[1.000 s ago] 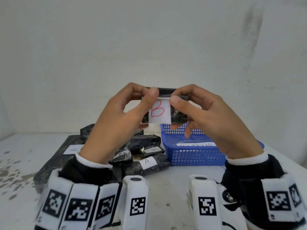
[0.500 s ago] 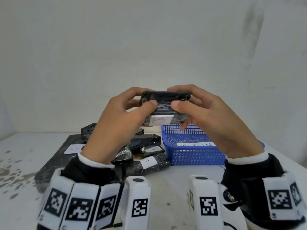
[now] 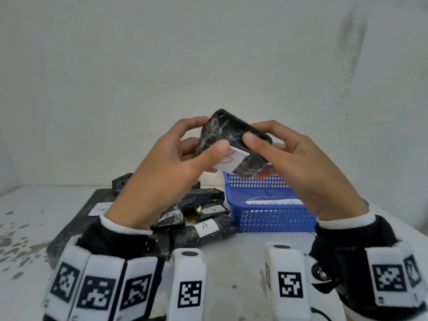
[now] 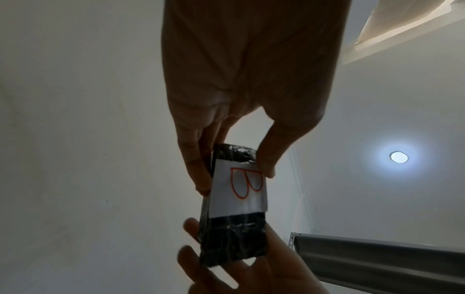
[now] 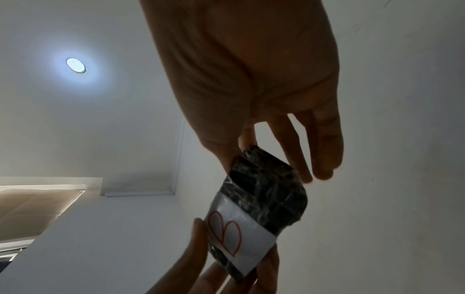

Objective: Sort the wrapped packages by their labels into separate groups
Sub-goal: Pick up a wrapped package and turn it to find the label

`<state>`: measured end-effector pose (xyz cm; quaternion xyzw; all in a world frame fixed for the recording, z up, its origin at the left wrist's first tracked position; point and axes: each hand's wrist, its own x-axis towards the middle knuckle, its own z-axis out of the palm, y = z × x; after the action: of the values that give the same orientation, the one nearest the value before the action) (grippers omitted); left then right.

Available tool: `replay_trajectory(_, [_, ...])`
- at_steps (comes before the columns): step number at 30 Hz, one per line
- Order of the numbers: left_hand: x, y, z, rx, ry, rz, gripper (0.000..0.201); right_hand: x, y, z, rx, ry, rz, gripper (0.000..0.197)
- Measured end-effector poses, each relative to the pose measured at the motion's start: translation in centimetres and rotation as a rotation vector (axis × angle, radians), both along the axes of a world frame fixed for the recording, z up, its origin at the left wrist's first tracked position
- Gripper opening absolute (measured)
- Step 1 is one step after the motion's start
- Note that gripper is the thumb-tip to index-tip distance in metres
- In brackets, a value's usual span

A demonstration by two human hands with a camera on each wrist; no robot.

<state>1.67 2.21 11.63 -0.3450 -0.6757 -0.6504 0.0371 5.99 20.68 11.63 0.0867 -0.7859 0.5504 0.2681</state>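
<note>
Pinching the B package [image 3: 232, 144] mid-frame, left hand [image 3: 166, 172] and right hand [image 3: 298, 172] risk it slipping from the slick wrap onto the A pile [image 3: 203, 225] below.

The package [image 3: 234, 144] is held up between the left hand [image 3: 162, 172] on its left and the right hand [image 3: 301, 167] on its right, above the table [image 3: 231, 262]. Below, on the table, the basket [image 3: 273, 218] stands to the right. Just left of it lies a pile of packages [image 3: 203, 214] on a flat sheet [image 3: 76, 230], one A-labelled package [image 3: 206, 230] nearest the front.
</note>
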Motion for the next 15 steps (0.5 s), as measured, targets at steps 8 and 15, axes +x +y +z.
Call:
replay_trajectory(8, [-0.17, 0.31, -0.33, -0.061, 0.035, 0.038, 0.076, 0.05, -0.63, -0.05, 0.088, 0.074, -0.075, 0.013])
replay_trajectory(15, [-0.17, 0.05, -0.41, -0.009, -0.004, -0.038, 0.059, 0.15, -0.51, 0.04, 0.021, 0.040, -0.061, 0.016])
